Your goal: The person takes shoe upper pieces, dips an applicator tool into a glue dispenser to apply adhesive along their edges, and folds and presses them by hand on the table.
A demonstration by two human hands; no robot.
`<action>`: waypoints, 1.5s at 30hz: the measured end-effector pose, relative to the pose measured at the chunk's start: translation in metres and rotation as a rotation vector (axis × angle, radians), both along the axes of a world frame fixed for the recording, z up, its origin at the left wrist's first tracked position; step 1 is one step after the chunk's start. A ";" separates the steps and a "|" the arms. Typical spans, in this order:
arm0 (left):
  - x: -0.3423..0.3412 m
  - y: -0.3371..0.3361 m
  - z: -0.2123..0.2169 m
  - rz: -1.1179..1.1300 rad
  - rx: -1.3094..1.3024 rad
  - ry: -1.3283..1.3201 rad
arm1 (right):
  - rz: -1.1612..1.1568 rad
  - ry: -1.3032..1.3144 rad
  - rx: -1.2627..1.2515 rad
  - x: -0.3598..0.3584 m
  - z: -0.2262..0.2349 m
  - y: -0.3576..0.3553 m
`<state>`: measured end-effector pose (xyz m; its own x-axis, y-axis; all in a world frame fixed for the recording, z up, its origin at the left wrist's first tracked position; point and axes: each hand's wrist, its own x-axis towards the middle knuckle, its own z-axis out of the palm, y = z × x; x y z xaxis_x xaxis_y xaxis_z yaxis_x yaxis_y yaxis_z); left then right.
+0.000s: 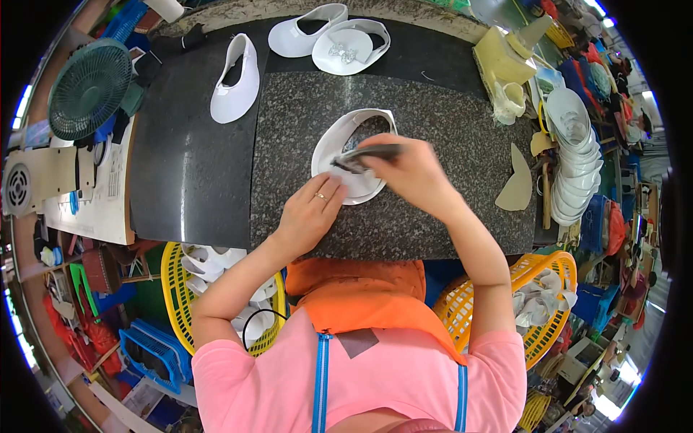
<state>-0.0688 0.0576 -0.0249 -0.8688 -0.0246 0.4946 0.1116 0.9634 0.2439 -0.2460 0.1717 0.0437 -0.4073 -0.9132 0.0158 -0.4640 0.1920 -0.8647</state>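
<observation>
A white shoe upper (341, 141) lies flat on the speckled granite slab (433, 115) in front of me. My left hand (309, 213), with a ring on one finger, presses its fingertips on the near left part of the upper. My right hand (408, 173) grips a dark slim tool (368, 154) and holds its tip against the upper's middle. Both forearms come up from the lower edge.
More white uppers (235, 79) (339, 36) lie at the back of the slab. A stack of white pieces (577, 155) stands at the right. A green fan (88, 88) sits far left. Yellow baskets (177, 289) (545, 296) with white pieces flank my lap. A glue bottle (505, 54) stands back right.
</observation>
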 end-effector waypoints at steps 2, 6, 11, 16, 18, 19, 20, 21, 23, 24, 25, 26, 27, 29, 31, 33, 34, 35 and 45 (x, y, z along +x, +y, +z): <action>0.004 0.000 -0.005 -0.002 0.001 0.004 | -0.019 0.208 0.004 0.000 -0.014 -0.019; 0.008 0.000 -0.012 0.018 -0.031 0.061 | 0.129 0.354 -0.155 0.000 -0.019 -0.020; 0.012 -0.003 -0.012 0.035 0.025 0.052 | 0.535 0.287 -0.032 -0.007 0.006 -0.013; 0.012 -0.002 -0.014 0.014 0.010 0.058 | 0.485 0.365 0.007 -0.010 0.012 -0.026; 0.010 -0.002 -0.015 0.000 0.006 0.053 | 0.535 0.415 -0.194 -0.006 0.000 -0.030; 0.009 -0.001 -0.015 -0.007 0.009 0.054 | 0.591 0.391 -0.144 -0.007 0.003 -0.026; 0.010 -0.001 -0.015 0.006 0.014 0.042 | 0.592 0.388 -0.142 -0.009 0.010 -0.027; 0.010 -0.001 -0.016 0.018 0.020 0.031 | 0.677 0.357 0.013 -0.014 0.017 -0.026; 0.009 -0.002 -0.013 0.005 -0.015 0.024 | 0.747 0.328 0.182 -0.025 0.018 -0.022; 0.008 -0.002 -0.009 -0.006 -0.053 0.018 | 0.739 0.329 0.178 -0.028 0.019 -0.019; 0.007 -0.002 -0.005 -0.013 -0.059 0.018 | 0.644 0.421 0.245 -0.031 0.023 -0.017; 0.003 -0.002 -0.003 -0.025 -0.092 0.049 | 0.543 0.513 0.322 -0.033 0.028 -0.015; -0.001 -0.002 -0.001 -0.037 -0.126 0.081 | 0.481 0.620 0.258 -0.031 0.031 -0.013; -0.004 -0.004 0.001 -0.043 -0.112 0.082 | 0.452 0.728 0.256 -0.026 0.032 -0.010; -0.001 -0.006 0.002 -0.044 -0.106 0.078 | 0.431 0.726 0.174 -0.021 0.042 -0.003; 0.007 -0.007 0.000 -0.015 0.061 0.091 | 0.132 0.344 0.022 -0.015 0.052 0.014; 0.009 -0.008 0.001 -0.018 0.053 0.096 | -0.158 -0.050 -0.123 -0.015 0.056 0.023; 0.010 -0.009 0.003 0.094 0.239 0.090 | -0.372 -0.209 -0.248 -0.018 0.061 0.034; -0.013 -0.041 0.016 0.376 1.226 0.145 | -0.359 0.254 -0.391 -0.020 -0.009 0.028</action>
